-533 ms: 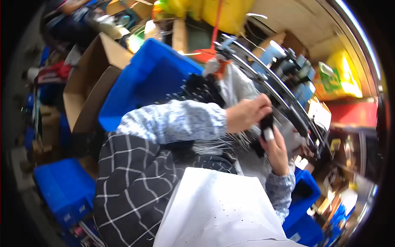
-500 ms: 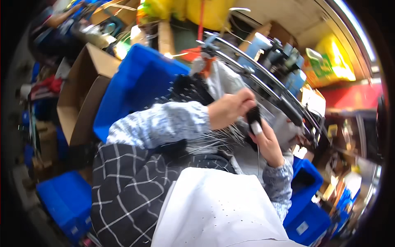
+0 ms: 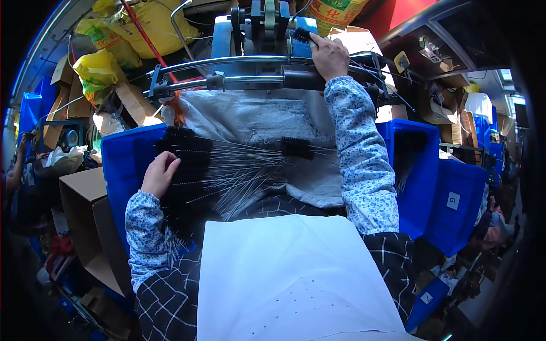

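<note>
My right hand (image 3: 331, 55) is up at the machine (image 3: 259, 46) at the back, its fingers closed on a small black bristle brush (image 3: 301, 35). On the left, my left hand (image 3: 161, 175) has its thumb and forefinger drawn together beside a heap of black wire-stemmed brushes (image 3: 190, 153). Whatever lies between those fingertips is hidden. Thin metal stems (image 3: 244, 165) stick out of the heap toward the right, across a grey sheet (image 3: 256, 111). One more black brush (image 3: 297, 148) lies over the stem ends.
Metal rails (image 3: 244, 82) cross in front of the machine. A blue bin (image 3: 122, 148) stands left beside an open cardboard box (image 3: 85, 184); another blue bin (image 3: 421, 187) is at the right. Yellow sacks (image 3: 153, 28) sit behind. White material (image 3: 284, 267) covers my lap.
My hands, close together around a black brush before, are now apart. The right has gone up to the machine; the left has moved to the brush heap. My view has turned.
</note>
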Demonstrator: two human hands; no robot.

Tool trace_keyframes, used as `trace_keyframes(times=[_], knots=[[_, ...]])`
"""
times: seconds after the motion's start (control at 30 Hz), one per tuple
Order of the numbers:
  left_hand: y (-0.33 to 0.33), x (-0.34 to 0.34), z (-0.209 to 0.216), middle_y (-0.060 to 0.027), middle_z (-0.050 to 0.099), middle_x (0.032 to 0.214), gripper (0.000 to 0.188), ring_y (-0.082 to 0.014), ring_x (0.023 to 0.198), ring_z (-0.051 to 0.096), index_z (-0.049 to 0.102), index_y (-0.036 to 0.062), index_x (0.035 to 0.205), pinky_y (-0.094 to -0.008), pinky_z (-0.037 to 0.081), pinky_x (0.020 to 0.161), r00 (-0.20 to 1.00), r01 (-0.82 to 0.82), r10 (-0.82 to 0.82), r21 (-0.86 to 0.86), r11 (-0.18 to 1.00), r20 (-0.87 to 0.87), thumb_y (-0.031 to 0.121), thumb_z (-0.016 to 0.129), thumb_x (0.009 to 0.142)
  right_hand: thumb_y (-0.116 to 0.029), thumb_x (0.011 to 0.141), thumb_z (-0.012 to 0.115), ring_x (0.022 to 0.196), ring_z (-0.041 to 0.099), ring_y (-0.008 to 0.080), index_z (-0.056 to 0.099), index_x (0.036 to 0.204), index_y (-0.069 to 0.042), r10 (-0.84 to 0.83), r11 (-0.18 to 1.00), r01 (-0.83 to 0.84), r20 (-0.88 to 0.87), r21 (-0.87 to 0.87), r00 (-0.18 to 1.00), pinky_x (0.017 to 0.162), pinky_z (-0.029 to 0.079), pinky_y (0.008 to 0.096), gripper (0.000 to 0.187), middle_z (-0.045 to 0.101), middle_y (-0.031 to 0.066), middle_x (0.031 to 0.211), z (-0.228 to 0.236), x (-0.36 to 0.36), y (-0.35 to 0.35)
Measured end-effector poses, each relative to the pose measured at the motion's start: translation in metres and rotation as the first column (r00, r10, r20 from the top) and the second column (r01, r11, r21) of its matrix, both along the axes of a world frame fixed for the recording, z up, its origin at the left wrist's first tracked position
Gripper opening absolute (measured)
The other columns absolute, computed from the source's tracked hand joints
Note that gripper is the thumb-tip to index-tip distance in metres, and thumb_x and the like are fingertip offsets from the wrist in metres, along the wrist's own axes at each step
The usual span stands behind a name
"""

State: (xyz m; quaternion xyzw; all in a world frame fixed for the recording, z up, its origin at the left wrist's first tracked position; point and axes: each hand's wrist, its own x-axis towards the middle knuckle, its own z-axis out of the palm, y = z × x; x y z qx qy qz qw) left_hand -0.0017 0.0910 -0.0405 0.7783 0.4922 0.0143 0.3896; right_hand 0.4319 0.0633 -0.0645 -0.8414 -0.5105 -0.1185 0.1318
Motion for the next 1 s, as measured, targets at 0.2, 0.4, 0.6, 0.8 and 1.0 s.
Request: trace_keyframes(times=[0.2,0.4,0.6,0.8,1.0], knots=[[0.004,-0.008,-0.003,-0.0125,0.057,0.075,0.016,-0.0229,0.07,0.055,0.053,0.001,0.085,-0.0308,0.043,0.064,0.986,0.07,-0.066,0.02,0.997,-0.155,0.016,0.055,0.078,-0.023,0.081,0.045,0.083,0.051,0.0218,0.058,0.102,-0.021,0.084,0.996,-0.082,-0.071,0.025,0.994,0.077,0.039,0.0354,0.024,0.06,0.0033,0.085,-0.007,0.005,0.005],[0.006,-0.008,-0.01,-0.0067,0.051,0.064,0.014,-0.0127,0.059,0.047,0.051,0.0001,0.081,-0.0253,0.039,0.056,1.0,0.008,-0.008,-0.036,0.999,-0.015,0.014,0.053,0.08,-0.008,0.081,0.038,0.107,0.038,0.0226,0.049,0.112,-0.027,0.086,0.995,-0.085,0.02,-0.056,0.996,0.09,0.023,0.0522,0.038,0.052,0.0039,0.107,-0.019,0.017,0.017],[0.01,-0.012,-0.006,-0.0027,0.043,0.066,0.019,-0.0093,0.062,0.039,0.045,0.0014,0.084,-0.0223,0.034,0.057,0.962,-0.198,0.165,0.138,0.97,0.218,0.019,0.041,0.088,-0.02,0.082,0.043,0.12,0.023,0.0245,0.038,0.12,-0.025,0.066,0.996,-0.065,0.009,-0.069,0.998,0.094,0.011,0.0591,0.039,0.04,0.0038,0.121,-0.026,0.028,0.01],[0.026,-0.028,0.016,-0.0004,0.046,0.077,0.025,-0.0062,0.074,0.044,0.047,0.0033,0.088,-0.0174,0.037,0.067,0.707,-0.558,0.416,0.089,0.825,0.572,0.026,0.037,0.09,-0.025,0.076,0.051,0.105,0.041,0.0244,0.045,0.115,-0.01,-0.136,0.991,0.132,-0.115,-0.036,0.984,0.087,0.026,0.0475,0.042,0.048,0.0074,0.111,-0.01,0.02,-0.017],[0.049,-0.04,0.058,-0.0008,0.048,0.084,0.021,-0.0071,0.079,0.045,0.047,0.0033,0.094,-0.0195,0.038,0.069,0.569,-0.6,0.266,0.173,0.781,0.778,0.023,0.04,0.089,-0.021,0.074,0.053,0.096,0.051,0.0238,0.049,0.111,-0.008,-0.037,0.992,0.06,-0.198,0.113,0.98,0.081,0.034,0.0447,0.04,0.053,0.009,0.105,-0.019,0.014,-0.01]])
